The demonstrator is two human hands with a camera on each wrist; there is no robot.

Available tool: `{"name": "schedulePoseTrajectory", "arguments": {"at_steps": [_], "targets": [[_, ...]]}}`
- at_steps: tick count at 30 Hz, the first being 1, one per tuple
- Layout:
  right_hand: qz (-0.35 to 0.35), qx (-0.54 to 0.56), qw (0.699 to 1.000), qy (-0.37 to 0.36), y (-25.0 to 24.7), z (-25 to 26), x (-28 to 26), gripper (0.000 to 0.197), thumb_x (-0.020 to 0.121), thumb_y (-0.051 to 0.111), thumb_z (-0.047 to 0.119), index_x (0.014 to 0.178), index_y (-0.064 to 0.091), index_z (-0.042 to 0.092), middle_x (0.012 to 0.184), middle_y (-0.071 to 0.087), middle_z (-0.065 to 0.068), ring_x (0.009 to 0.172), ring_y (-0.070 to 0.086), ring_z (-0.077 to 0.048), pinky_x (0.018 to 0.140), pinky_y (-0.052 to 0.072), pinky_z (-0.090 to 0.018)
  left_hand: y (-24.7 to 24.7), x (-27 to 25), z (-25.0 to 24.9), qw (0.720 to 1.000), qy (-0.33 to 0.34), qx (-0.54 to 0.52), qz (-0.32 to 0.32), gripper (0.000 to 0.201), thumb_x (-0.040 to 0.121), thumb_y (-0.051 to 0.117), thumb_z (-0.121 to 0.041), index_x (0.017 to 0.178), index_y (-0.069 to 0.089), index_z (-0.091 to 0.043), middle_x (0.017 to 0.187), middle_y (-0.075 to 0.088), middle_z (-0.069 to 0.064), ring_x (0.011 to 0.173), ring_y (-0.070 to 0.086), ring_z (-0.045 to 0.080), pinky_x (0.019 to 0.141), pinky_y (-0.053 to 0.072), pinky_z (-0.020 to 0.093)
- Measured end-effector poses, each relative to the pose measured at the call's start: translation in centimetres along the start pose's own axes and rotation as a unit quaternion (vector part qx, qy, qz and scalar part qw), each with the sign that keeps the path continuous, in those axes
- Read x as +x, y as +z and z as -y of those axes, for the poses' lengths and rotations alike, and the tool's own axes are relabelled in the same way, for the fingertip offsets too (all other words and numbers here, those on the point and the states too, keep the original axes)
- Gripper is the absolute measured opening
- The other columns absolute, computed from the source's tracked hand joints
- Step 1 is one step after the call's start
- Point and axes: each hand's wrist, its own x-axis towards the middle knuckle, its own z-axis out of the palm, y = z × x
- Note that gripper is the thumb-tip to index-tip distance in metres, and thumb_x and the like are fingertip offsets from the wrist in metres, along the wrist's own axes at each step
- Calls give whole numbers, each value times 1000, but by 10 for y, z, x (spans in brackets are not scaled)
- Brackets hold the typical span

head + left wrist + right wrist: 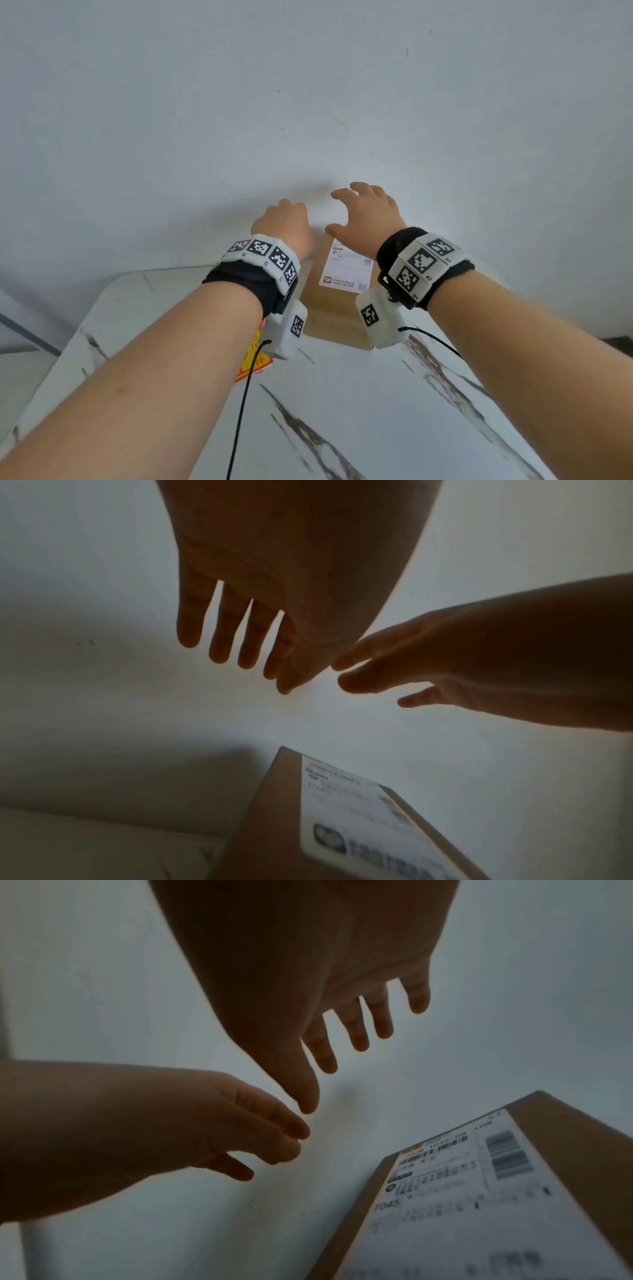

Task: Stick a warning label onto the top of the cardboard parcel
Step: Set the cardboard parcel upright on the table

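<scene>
Warning label [254,356]: red-and-yellow sheet lying flat on the marble-patterned table [342,411], near the person, just left of the parcel and largely hidden under the left wrist and its camera housing. Only a strip of it shows; whether its backing is still on cannot be told. Status: not yet picked up, by the look of it.

Cardboard parcel [329,308]: brown box standing on the table's far part, close to the wall [308,85]. Top face carries one white shipping label [346,270] with barcodes and the code T045; no warning label appears on the visible part of the top. Judged progress: early, with the pickup, peeling, placing and pressing down all left to do.

Left hand [284,224]: raised above and beyond the parcel's far-left corner, palm down. In the left wrist view its fingers [219,631] hang straight and slightly parted, holding nothing and touching nothing.

Right hand [368,214]: raised beside the left, over the parcel's far edge, thumb swung out toward the left hand. The right wrist view shows its fingers [356,1031] spread and empty. The thumbs of the two hands come near each other; contact cannot be confirmed.
</scene>
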Motion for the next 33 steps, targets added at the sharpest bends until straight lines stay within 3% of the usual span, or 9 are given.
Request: {"name": "schedulePoseTrajectory", "arguments": {"at_steps": [12, 21, 28, 31, 33], "targets": [[-78, 38, 996, -7, 19, -3, -60, 58, 89, 55, 37, 143, 39, 26, 154, 32, -6, 143, 26, -27, 116, 25, -42, 25, -60, 9, 998, 2, -24, -58, 41, 93, 44, -14, 133, 52, -10, 136, 49, 12, 120, 53, 32, 95, 46, 39], [-20, 84, 992, 95, 28, -19, -115, 61, 89, 52, 36, 144, 34, 17, 142, 44, -11, 130, 39, -32, 103, 38, -43, 46, -101, -7, 994, -4, -104, -28, 40, 98, 39, -13, 136, 49, -5, 138, 53, 15, 122, 55, 32, 91, 45, 34], [0, 140, 982, 129, 48, -17, -134, 56, 92, 47, 42, 139, 37, 13, 131, 54, -15, 118, 52, -34, 98, 46, -48, 69, -112, -15, 988, -41, -149, -17, 35, 103, 36, -23, 126, 53, -3, 128, 61, 17, 116, 59, 34, 85, 44, 35], [10, 178, 976, 124, 55, -17, -141, 56, 93, 44, 43, 141, 34, 16, 129, 59, -12, 109, 60, -31, 87, 50, -39, 74, -117, -15, 983, -48, -174, -33, 36, 100, 40, -26, 126, 53, -5, 126, 62, 15, 113, 59, 33, 85, 45, 36], [19, 204, 972, 117, 56, -18, -143, 55, 96, 43, 41, 144, 31, 17, 130, 59, -11, 107, 61, -29, 81, 46, -33, 74, -121, -13, 979, -58, -193, -34, 39, 98, 44, -27, 131, 50, -5, 127, 61, 14, 115, 59, 32, 88, 46, 36]]}}
